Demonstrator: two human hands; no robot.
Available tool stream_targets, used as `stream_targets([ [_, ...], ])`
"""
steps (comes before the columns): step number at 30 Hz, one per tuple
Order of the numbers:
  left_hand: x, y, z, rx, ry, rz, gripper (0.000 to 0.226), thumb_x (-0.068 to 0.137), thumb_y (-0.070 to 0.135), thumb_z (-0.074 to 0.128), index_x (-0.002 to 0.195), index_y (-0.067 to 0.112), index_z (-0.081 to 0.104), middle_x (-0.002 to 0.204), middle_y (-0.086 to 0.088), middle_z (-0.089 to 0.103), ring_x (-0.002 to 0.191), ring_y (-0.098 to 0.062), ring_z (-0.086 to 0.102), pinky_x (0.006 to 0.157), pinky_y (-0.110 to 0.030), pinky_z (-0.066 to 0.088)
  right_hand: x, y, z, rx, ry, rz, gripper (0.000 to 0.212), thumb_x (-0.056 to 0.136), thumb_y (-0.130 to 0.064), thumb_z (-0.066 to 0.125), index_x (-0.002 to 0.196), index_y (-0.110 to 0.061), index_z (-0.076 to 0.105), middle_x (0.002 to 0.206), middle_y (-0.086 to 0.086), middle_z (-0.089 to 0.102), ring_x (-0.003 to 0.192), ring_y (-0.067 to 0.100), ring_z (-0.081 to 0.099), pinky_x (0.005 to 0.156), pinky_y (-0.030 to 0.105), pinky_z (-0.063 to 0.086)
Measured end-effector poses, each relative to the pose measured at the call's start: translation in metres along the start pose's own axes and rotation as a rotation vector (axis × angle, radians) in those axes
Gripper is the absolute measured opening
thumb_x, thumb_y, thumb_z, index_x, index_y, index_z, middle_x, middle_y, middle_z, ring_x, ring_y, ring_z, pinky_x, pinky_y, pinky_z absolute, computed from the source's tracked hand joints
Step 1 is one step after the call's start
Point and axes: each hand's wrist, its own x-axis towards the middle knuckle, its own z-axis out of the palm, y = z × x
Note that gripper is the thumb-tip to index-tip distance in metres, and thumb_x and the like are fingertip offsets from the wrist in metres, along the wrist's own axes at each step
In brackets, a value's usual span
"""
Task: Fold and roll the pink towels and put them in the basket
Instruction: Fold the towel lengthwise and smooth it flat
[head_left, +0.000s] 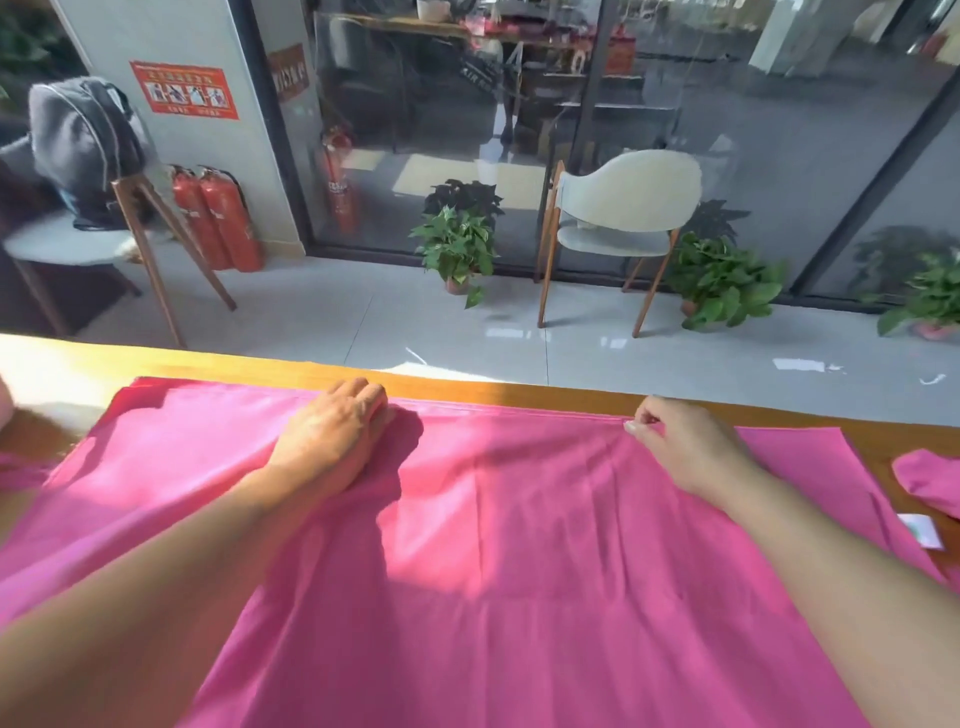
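**Pink towel: handling properties and grip points at the far hem**

Pink towel is spread flat over the wooden surface, its far hem lying just inside the far edge and its near portion running out of view at the bottom. The cloth is judged thin, light and limp: shallow creases are seen across it, and no stiffness is to be expected when it is lifted. Because it is soft, it is likely to sag or slide if held at one point only.

The left hand is laid palm-down on the towel near the far hem, fingers extended and together, nothing being gripped; the cloth is pinned by pressure alone. The right hand is closed in a pinch, thumb against forefinger, on the far hem (a small ridge of fabric is raised there).

For folding, hold is best taken at the hem or corners, both hands well apart, so that the edge is kept straight. A second pink cloth lies at the right edge. No basket is visible.
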Motion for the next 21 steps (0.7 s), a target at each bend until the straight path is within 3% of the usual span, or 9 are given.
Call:
stream_targets([
  [4, 0.018, -0.005, -0.002, -0.033, -0.064, -0.031, 0.022, 0.101, 0.038, 0.043, 0.091, 0.020, 0.046, 0.091, -0.002, 0.054, 0.090, -0.029, 0.054, 0.070, -0.035, 0.036, 0.010, 0.011, -0.004, 0.060, -0.056, -0.014, 0.023, 0.096, -0.048, 0.053, 0.079, -0.033, 0.051, 0.082, -0.013, 0.061, 0.081, 0.017, 0.058, 0.070, 0.036, 0.047],
  [10, 0.038, 0.000, -0.003, 0.037, -0.178, -0.113, 0.026, 0.102, 0.042, 0.039, 0.090, 0.020, 0.043, 0.079, -0.004, 0.052, 0.073, -0.029, 0.047, 0.064, -0.034, 0.032, 0.028, 0.014, -0.007, 0.071, -0.156, 0.013, 0.021, 0.098, -0.047, 0.052, 0.089, -0.030, 0.060, 0.094, -0.009, 0.063, 0.090, 0.016, 0.056, 0.073, 0.033, 0.040],
  [14, 0.040, 0.000, -0.004, 0.057, -0.179, -0.108, 0.026, 0.102, 0.044, 0.038, 0.092, 0.021, 0.043, 0.088, -0.008, 0.057, 0.078, -0.031, 0.052, 0.066, -0.035, 0.035, 0.035, 0.016, -0.005, 0.082, -0.154, 0.032, 0.025, 0.096, -0.049, 0.054, 0.086, -0.028, 0.061, 0.094, -0.007, 0.063, 0.088, 0.016, 0.057, 0.073, 0.033, 0.040],
  [18, 0.032, 0.012, 0.000, 0.172, -0.182, -0.085, 0.028, 0.102, 0.043, 0.038, 0.099, 0.017, 0.048, 0.105, -0.009, 0.056, 0.099, -0.033, 0.057, 0.082, -0.040, 0.042, 0.026, 0.000, 0.001, -0.140, -0.037, 0.112, 0.034, 0.096, -0.056, 0.048, 0.088, -0.025, 0.057, 0.096, 0.000, 0.062, 0.096, 0.027, 0.058, 0.077, 0.036, 0.043],
  [21, 0.021, 0.022, -0.009, 0.271, 0.036, -0.033, 0.031, 0.097, 0.039, 0.049, 0.115, 0.016, 0.057, 0.113, -0.010, 0.055, 0.107, -0.033, 0.052, 0.097, -0.042, 0.034, -0.002, -0.024, 0.004, -0.246, 0.286, -0.067, 0.040, 0.097, -0.050, 0.043, 0.109, -0.017, 0.062, 0.109, 0.010, 0.058, 0.103, 0.032, 0.054, 0.087, 0.043, 0.044],
])
